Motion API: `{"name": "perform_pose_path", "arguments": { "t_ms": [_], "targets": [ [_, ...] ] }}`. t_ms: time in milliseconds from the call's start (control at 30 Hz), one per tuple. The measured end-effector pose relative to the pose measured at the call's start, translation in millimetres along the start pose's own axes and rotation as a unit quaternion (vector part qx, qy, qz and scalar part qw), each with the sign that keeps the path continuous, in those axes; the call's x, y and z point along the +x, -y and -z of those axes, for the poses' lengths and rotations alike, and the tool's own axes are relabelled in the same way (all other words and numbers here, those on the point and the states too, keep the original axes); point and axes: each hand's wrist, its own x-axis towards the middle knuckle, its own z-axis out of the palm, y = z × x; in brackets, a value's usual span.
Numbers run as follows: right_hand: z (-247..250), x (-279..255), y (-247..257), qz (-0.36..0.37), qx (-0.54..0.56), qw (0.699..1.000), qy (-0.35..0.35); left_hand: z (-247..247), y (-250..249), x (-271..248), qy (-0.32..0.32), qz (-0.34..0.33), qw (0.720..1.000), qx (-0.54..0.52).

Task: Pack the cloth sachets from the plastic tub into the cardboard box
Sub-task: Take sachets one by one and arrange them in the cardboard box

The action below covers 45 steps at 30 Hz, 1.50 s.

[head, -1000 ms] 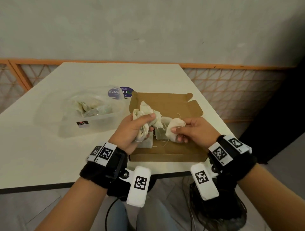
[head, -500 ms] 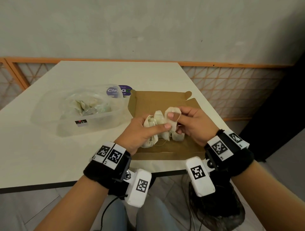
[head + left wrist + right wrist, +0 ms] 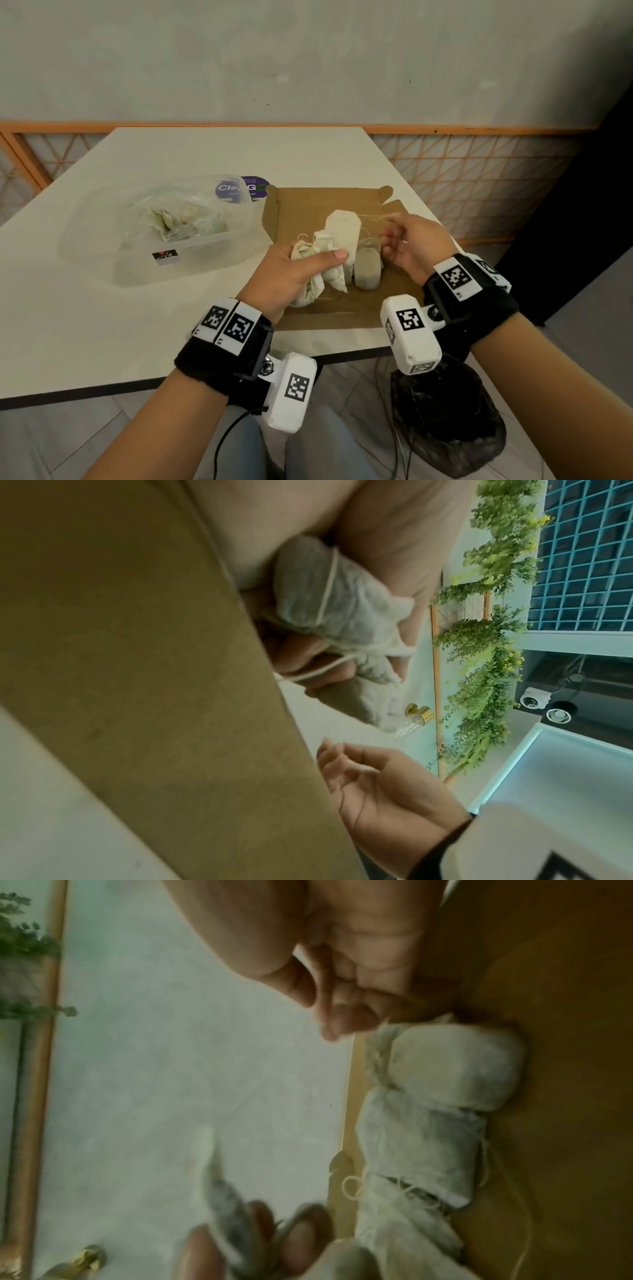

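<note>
Left hand [image 3: 291, 270]: fingers gripping bunch of off-white cloth sachets [image 3: 329, 253] over flat brown cardboard box [image 3: 308, 205] | Right hand [image 3: 411, 246]: fingers loosely curled, pinching thin sachet string [image 3: 373, 216] | Clear plastic tub [image 3: 212, 253]: left of box, sachets inside.

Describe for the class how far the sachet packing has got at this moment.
Done: one grey sachet lies in the open cardboard box.
In hand: the left hand grips a bunch of sachets over the box; the right hand pinches a string.
Left: more sachets sit in the plastic tub.
</note>
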Motion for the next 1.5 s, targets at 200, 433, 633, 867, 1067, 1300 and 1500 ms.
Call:
{"name": "perform_pose_path", "arguments": {
  "t_ms": [200, 433, 633, 867, 1067, 1300, 1500],
  "targets": [
    [1.1, -26.2, 3.1, 0.135, -0.237, 0.959, 0.072, 0.0, 2.3, -0.5, -0.003, -0.026, 1.000, -0.002],
    [0.7, -30.6, 21.2, 0.206, -0.258, 0.932, 0.149, -3.7, 1.2, -1.1, -0.034, -0.038, 0.998, -0.024],
    [23.6, -1.9, 14.8, 0.161, -0.541, 0.817, 0.117, -1.5, -0.5, 1.9, -0.061, -0.041, 0.992, -0.100],
    [15.7, -6.7, 10.7, 0.069, -0.551, 0.811, 0.182, -0.6, 2.1, 2.1, -0.062, -0.050, 0.992, -0.095],
    [11.1, 2.4, -0.5, 0.096, -0.544, 0.827, 0.103, -1.2, 3.0, 2.0, -0.064, -0.056, 0.992, -0.088],
    [10.7, 5.3, 0.7, 0.122, -0.517, 0.844, 0.069, -0.5, 4.0, 0.7, -0.061, -0.062, 0.993, -0.083],
    [18.3, -30.3, 3.6, 0.103, -0.630, 0.750, 0.175, -0.2, 4.1, 0.4, -0.054, -0.068, 0.993, -0.081]
  ]
}}
